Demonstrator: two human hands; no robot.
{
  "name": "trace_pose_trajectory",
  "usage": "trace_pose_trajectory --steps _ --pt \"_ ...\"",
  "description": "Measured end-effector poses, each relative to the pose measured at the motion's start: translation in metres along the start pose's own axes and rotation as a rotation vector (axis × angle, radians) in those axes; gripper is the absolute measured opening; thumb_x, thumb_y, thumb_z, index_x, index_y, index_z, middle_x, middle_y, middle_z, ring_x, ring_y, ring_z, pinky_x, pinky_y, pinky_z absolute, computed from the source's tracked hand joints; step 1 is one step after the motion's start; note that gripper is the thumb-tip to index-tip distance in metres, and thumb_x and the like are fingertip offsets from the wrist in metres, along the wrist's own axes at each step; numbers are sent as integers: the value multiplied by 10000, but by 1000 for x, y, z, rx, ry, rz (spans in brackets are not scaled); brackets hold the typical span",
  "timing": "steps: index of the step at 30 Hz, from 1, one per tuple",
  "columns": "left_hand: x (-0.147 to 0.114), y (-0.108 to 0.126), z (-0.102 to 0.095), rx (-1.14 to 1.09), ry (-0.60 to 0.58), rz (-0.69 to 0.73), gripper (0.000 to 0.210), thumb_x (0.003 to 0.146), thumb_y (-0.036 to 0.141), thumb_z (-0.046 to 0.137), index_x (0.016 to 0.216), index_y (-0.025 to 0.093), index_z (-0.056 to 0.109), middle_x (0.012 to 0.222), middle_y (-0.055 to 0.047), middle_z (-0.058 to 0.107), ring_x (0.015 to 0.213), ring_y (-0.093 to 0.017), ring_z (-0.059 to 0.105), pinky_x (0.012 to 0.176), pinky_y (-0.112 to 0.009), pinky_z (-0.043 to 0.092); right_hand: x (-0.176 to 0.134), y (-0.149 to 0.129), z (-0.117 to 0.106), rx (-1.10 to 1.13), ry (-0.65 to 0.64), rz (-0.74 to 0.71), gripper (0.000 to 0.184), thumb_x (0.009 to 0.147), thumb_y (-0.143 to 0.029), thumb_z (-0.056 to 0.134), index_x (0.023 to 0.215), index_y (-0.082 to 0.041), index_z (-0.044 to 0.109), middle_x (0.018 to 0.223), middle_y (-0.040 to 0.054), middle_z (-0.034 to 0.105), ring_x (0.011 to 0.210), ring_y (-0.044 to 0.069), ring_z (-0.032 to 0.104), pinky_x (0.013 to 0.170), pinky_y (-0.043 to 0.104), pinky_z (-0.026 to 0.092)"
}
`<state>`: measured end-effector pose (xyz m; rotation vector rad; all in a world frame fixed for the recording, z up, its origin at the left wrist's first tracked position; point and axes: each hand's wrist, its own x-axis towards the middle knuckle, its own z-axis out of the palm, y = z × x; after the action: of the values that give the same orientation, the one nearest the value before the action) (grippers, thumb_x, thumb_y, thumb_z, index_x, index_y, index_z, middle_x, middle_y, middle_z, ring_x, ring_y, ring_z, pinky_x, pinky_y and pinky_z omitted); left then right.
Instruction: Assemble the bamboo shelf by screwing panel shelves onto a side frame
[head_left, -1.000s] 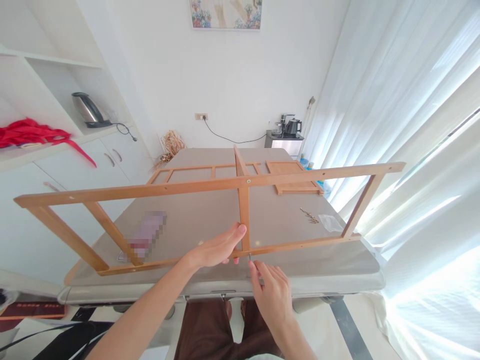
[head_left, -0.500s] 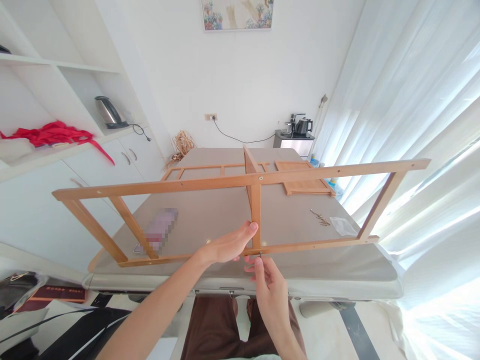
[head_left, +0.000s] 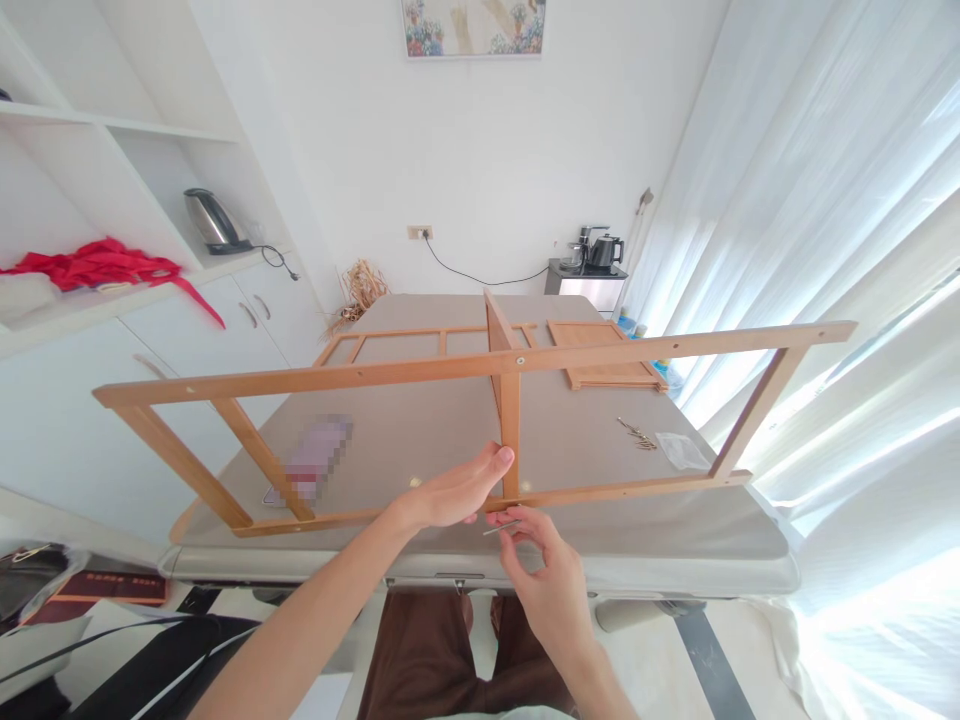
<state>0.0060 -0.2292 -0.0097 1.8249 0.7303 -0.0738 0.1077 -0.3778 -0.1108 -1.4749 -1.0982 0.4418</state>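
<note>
Left hand: our fingers grasp the wooden frame
Right hand: our fingers pinch a metal rod
Screws: worktop, right

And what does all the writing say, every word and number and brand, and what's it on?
No words, numbers or brands can be read.
Dark red box, lower left: a row of light marks, too blurred to read.
Purple thing on the table: pixelated, so any writing is hidden.
</note>
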Motion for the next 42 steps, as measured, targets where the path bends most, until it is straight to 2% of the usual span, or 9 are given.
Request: trace_pose_trajectory --steps 4,9,16,22,27,30,34,39,42 --pt "-1 2 0 11 -16 2 725 863 874 141 1020 225 424 765 35 374 588 -134 339 669 -325 417 6 4 -5 -180 14 -89 102 975 -326 589 1031 -265 649 939 -17 775 761 137 718 676 225 564" --pt "1 1 2 12 -17 15 744 864 874 135 1061 219 426 761 38 361 588 -133 339 659 -327 412 11 6 -5 -415 73 -204 178 984 -399 603 942 -246 683 797 -4 748 706 157 690 660 254 501" --pt "2 -1 3 -24 -53 34 715 878 859 142 1078 224 403 780 26 411 638 -145 422 623 -308 417 11 -5 1 -541 128 -189 207 1024 -388 509 960 -227 623 808 34 730 690 176 653 640 277 457" --pt "2 -1 5 5 -59 62 678 907 825 128 1054 222 401 797 7 513 641 -144 481 620 -298 422 13 -6 0 -518 192 -149 158 1024 -353 464 998 -230 559 722 -1 664 646 167 602 639 274 447" --pt "2 -1 5 17 -44 56 703 901 831 112 1091 219 401 775 4 535 640 -150 492 600 -287 408 14 -8 -10 -297 168 34 249 1024 -414 414 1155 -225 510 736 -2 667 655 176 649 573 254 467" --pt "2 -2 5 8 -42 53 712 894 837 103 1074 214 398 745 0 544 643 -158 488 596 -287 404 12 -9 -14 -127 138 164 280 1017 -471 424 1101 -234 549 774 24 697 724 192 705 594 251 515" --pt "3 -4 4 -1 -24 45 724 890 845 113 1079 214 415 755 -6 553 647 -160 492 596 -288 402 6 -3 -16 -7 135 205 320 1000 -517 464 1028 -228 599 814 47 716 729 189 704 686 278 567" --pt "2 -6 5 -4 -27 56 728 891 847 131 1097 218 434 760 0 541 644 -161 514 579 -283 392 3 15 -26 -246 112 51 300 963 -513 555 1023 -235 648 897 66 700 772 188 670 460 221 483" --pt "1 -4 6 -3 -31 54 718 893 845 138 1094 222 432 760 6 539 644 -159 517 590 -285 401 5 24 -33 -391 90 -125 269 942 -493 618 1029 -241 659 909 59 681 791 185 648 521 237 512"
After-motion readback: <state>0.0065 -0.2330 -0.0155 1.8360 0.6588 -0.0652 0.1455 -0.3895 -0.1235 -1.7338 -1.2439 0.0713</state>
